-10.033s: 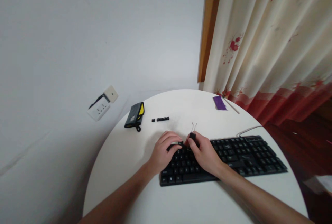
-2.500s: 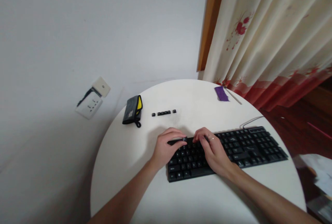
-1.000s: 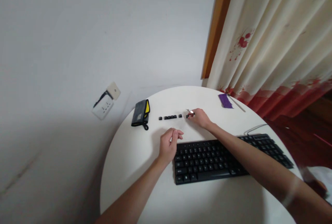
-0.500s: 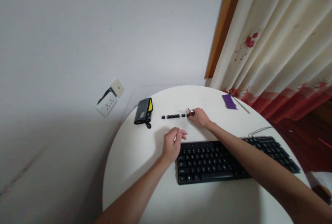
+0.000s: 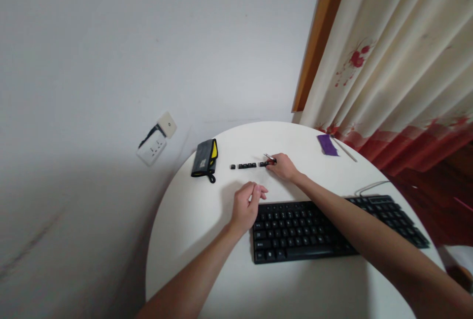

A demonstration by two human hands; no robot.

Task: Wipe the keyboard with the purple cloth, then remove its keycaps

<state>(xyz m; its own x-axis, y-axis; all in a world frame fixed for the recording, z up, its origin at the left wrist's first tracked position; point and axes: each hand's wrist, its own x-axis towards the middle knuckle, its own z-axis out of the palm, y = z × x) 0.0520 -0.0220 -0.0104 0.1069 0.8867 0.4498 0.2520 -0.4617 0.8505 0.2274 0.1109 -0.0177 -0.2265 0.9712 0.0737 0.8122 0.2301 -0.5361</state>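
Note:
My right hand is closed at the far side of the white round table, with its fingertips on a small black keycap at the right end of a row. A slim silver metal tool sticks out of the same hand; its exact kind is hard to tell. To the left lie more black keycaps, several in a tight group and one apart. My left hand rests beside the upper left corner of the black keyboard, fingers loosely bent and apart, with nothing visible in it.
A grey and black pouch with yellow lining lies at the left. At the right are a purple cloth, a thin pale stick and the keyboard cable. A wall and a curtain border the table.
My right hand has moved slightly left, and the keycap under its fingertips now sits close against its left neighbour. My left hand has hardly moved.

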